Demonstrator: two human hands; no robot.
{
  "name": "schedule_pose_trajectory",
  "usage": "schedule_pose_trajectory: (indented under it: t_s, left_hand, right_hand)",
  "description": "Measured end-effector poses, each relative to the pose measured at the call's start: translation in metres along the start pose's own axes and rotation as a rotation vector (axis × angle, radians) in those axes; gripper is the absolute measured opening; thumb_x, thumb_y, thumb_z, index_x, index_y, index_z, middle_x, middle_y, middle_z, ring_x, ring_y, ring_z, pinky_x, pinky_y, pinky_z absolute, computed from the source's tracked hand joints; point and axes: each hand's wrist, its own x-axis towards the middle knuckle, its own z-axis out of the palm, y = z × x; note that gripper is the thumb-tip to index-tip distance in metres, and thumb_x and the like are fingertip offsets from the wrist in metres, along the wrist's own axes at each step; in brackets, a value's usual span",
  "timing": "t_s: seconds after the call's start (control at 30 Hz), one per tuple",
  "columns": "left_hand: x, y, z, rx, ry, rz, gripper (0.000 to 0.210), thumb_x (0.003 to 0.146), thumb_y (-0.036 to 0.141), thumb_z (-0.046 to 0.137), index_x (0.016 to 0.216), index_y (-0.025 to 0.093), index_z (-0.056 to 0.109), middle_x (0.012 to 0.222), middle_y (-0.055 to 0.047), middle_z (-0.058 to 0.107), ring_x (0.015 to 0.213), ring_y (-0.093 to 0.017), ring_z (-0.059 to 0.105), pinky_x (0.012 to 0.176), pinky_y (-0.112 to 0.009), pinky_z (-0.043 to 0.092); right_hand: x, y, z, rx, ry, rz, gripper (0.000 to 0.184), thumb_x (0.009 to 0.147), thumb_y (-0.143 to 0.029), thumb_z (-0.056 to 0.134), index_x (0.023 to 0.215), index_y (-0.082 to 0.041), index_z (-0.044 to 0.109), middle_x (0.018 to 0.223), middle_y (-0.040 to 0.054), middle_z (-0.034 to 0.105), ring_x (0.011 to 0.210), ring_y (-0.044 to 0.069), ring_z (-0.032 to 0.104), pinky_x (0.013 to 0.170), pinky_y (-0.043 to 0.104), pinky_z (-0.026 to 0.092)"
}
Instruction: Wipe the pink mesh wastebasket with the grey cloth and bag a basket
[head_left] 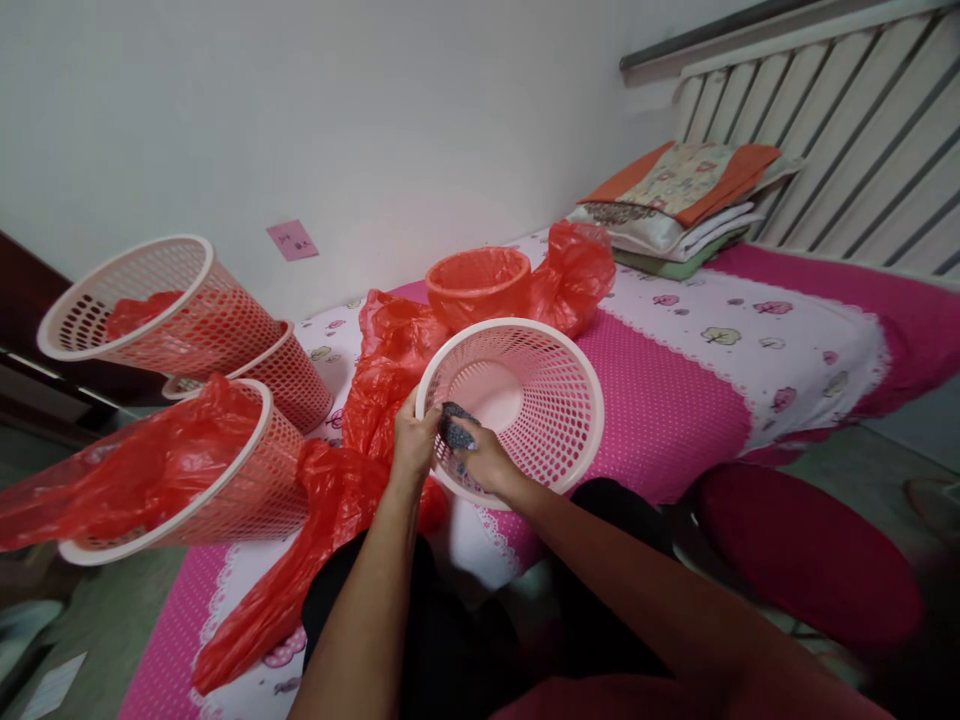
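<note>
A pale pink perforated plastic basket (583, 400) lies tilted in front of me, its wide mouth facing me. My left hand (414, 440) is closed on its left rim. Inside that rim, my right hand (484, 458) presses a dark grey wad (457, 425), like a bunched cloth or scrubber, against the basket wall. The wad's exact kind cannot be made out. Crumpled red plastic bags (382, 400) lie left of the basket. Just behind it stands another basket (480, 275) covered in red plastic.
Several pink baskets (225, 310) with red bags in and around them stand at the left. Folded bedding (682, 195) is stacked by the radiator (840, 130). A pink patterned sheet (660, 390) covers the bed. A dark red round stool (810, 550) is at the right.
</note>
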Motion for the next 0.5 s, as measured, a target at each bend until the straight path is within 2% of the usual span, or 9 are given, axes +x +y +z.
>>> schedule_pose_trajectory:
  t_s: [0.17, 0.33, 0.4, 0.5]
  left_hand:
    - [-0.003, 0.004, 0.002, 0.055, 0.010, 0.001, 0.044, 0.075, 0.034, 0.076, 0.115, 0.015, 0.077, 0.108, -0.007, 0.081, 0.095, -0.023, 0.073, 0.090, -0.033, 0.057]
    - [0.001, -0.004, -0.005, 0.145, 0.041, 0.023, 0.040, 0.072, 0.026, 0.068, 0.109, 0.015, 0.078, 0.097, -0.005, 0.080, 0.085, -0.021, 0.072, 0.086, -0.033, 0.057]
    - [0.002, -0.006, -0.007, 0.138, 0.051, 0.032, 0.044, 0.068, 0.022, 0.063, 0.108, 0.015, 0.078, 0.098, -0.006, 0.081, 0.088, -0.022, 0.073, 0.088, -0.033, 0.057]
    - [0.004, -0.007, -0.010, 0.115, 0.029, 0.032, 0.050, 0.064, 0.018, 0.060, 0.111, 0.016, 0.078, 0.104, -0.006, 0.082, 0.095, -0.023, 0.075, 0.095, -0.035, 0.058]
  right_hand:
    - [-0.042, -0.016, -0.011, 0.029, -0.083, -0.158, 0.067, 0.078, -0.011, 0.065, 0.144, -0.020, 0.069, 0.138, 0.0096, 0.075, 0.128, 0.027, 0.071, 0.120, 0.046, 0.050]
    - [-0.067, -0.031, -0.041, -0.090, -0.265, -0.293, 0.074, 0.073, -0.004, 0.055, 0.143, -0.021, 0.070, 0.144, 0.0084, 0.073, 0.136, 0.025, 0.067, 0.122, 0.045, 0.047]
    - [-0.071, -0.036, -0.060, -0.155, -0.380, -0.338, 0.066, 0.075, -0.006, 0.057, 0.136, -0.022, 0.075, 0.141, 0.0068, 0.075, 0.137, 0.025, 0.066, 0.123, 0.044, 0.045]
    - [-0.072, -0.042, -0.092, -0.302, -0.569, -0.319, 0.043, 0.083, -0.013, 0.062, 0.119, -0.024, 0.083, 0.125, 0.0040, 0.081, 0.121, 0.024, 0.074, 0.111, 0.038, 0.053]
